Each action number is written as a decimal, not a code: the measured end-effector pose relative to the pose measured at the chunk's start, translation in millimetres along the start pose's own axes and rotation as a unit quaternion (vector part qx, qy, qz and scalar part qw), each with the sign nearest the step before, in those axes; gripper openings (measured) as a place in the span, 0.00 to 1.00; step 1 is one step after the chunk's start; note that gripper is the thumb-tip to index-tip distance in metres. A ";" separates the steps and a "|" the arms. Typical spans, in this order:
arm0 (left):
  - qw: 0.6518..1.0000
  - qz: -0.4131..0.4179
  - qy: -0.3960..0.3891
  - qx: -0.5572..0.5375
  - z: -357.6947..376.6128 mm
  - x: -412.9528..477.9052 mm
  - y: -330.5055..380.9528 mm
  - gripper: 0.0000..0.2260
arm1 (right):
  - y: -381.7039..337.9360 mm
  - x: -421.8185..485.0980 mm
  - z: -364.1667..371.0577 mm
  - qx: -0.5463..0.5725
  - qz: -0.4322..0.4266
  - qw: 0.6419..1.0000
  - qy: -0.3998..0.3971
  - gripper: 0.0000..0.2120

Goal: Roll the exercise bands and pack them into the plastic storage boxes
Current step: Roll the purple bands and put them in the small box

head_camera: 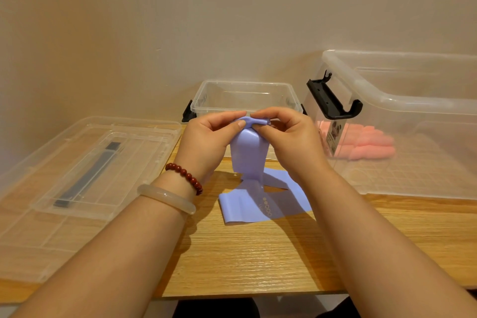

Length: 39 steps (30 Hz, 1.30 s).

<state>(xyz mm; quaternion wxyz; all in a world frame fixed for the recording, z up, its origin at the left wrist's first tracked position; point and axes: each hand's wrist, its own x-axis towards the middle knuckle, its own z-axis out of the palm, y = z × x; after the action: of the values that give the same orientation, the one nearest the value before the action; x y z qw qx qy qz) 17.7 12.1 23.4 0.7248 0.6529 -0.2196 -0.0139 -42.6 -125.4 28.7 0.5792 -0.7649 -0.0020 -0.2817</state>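
Your left hand (207, 135) and right hand (287, 137) meet above the table, each pinching the top end of the purple band (247, 157) between thumb and curled fingers, so the end is bunched up between your fingertips. On your left wrist sit a red bead bracelet (184, 175) and a pale bangle (165, 197).

The band is a smooth, pale lilac strip, thin and glossy, with a row of small printed dots on the part lying flat. Its upper stretch hangs from your hands; its lower part is folded over itself on the wooden table (245, 253), between your forearms.

Just behind your hands stands the small clear box (245, 94), open. To your right is the large clear box (413, 116) with a black latch (333, 100); pink rolled bands (369, 143) lie inside it. To your left, clear lids (85, 162) lie flat and stacked. A plain beige wall closes the scene behind the table.

The band's long axis runs nearly upright from your fingers down to the tabletop, then turns toward you, and the loose end fans out sideways.
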 end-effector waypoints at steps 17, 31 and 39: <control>0.999 0.019 -0.002 0.041 9.4 -11.7 -12.0 0.19 | 8.2 -1.3 5.2 -0.028 0.027 0.999 -0.013 0.07; 0.999 -0.009 0.004 0.047 12.9 -12.0 -40.0 0.15 | 48.8 -4.0 15.8 -0.025 0.028 0.997 0.065 0.08; 0.999 -0.025 0.027 0.018 5.3 -5.4 -46.9 0.07 | 49.0 -5.7 7.5 0.006 0.040 0.999 -0.029 0.06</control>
<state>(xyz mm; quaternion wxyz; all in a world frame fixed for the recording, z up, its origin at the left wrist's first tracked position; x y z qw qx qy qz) 23.5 1.9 -22.7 0.7181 0.6711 -0.1838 -0.0111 -28.0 -133.0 -18.4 0.5943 -0.7686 0.0098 -0.2365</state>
